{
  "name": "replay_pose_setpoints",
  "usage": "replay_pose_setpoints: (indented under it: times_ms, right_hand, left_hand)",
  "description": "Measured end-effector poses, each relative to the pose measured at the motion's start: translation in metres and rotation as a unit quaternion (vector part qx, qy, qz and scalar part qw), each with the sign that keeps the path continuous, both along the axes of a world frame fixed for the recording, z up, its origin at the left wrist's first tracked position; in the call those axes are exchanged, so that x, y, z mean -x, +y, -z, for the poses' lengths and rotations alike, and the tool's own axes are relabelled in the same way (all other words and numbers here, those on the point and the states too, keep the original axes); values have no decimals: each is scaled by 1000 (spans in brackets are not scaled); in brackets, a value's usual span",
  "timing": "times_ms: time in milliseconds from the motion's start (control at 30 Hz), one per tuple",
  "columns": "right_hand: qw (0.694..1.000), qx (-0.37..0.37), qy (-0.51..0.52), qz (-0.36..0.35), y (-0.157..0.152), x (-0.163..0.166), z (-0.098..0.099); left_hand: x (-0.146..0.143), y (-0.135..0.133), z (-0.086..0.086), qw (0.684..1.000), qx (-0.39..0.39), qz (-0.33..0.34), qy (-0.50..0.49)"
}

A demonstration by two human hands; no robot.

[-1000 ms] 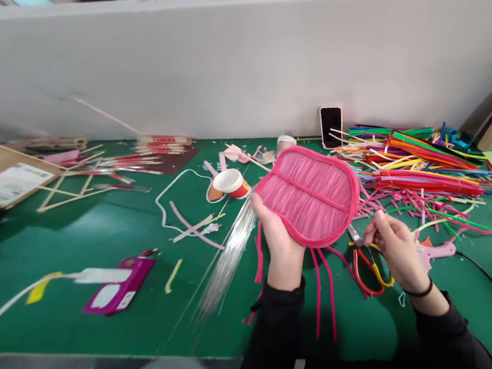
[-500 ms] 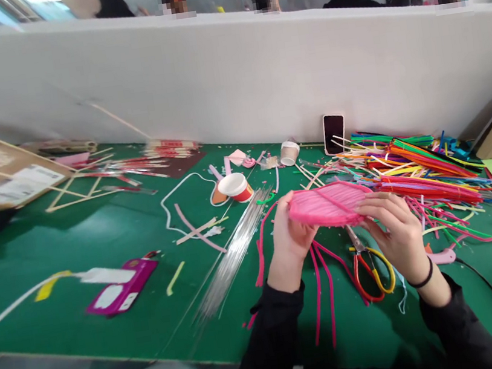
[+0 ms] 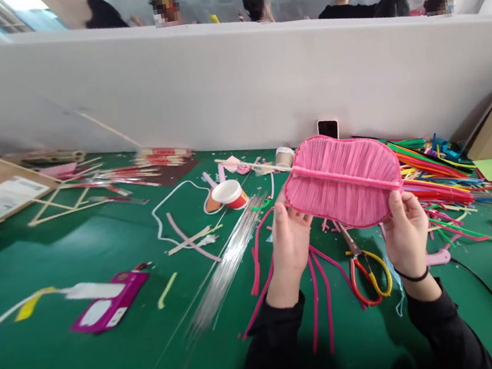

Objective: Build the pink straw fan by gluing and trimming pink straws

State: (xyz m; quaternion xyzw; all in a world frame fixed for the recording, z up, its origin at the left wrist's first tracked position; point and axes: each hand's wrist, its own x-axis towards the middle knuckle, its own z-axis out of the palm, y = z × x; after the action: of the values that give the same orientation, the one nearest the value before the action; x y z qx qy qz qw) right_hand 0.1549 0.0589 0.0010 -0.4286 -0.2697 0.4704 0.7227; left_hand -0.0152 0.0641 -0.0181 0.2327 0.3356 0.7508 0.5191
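Two hands are holding a pink panel (image 3: 343,183) with its broad face showing, after tilting it nearly edge-on a moment ago.
The left hand (image 3: 289,245) and right hand (image 3: 406,235) are gripping its lower left and right edges, above the counter (image 3: 108,246) towards the far edge; the turn is baring its whole ribbed face. The panel is hiding much of the phone (image 3: 328,129) and some fingertips.
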Motion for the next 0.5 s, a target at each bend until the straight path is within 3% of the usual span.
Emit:
replay_pose_setpoints:
  times_ms: [100, 233, 400, 500]
  right_hand:
    - [1000, 10, -8, -29, -6, 1, 2]
    - [999, 10, -22, -46, -10, 2, 9]
    - [999, 3, -32, -13, -12, 7, 17]
    - [996, 18, -48, -78, -11, 3, 18]
  left_hand:
    - [-2, 0, -3, 998, 13, 44, -43]
    - [-2, -1, -7, 995, 32, 39, -82]
    - [0, -2, -7, 996, 15, 24, -81]
    - [4, -1, -5, 996, 20, 1, -85]
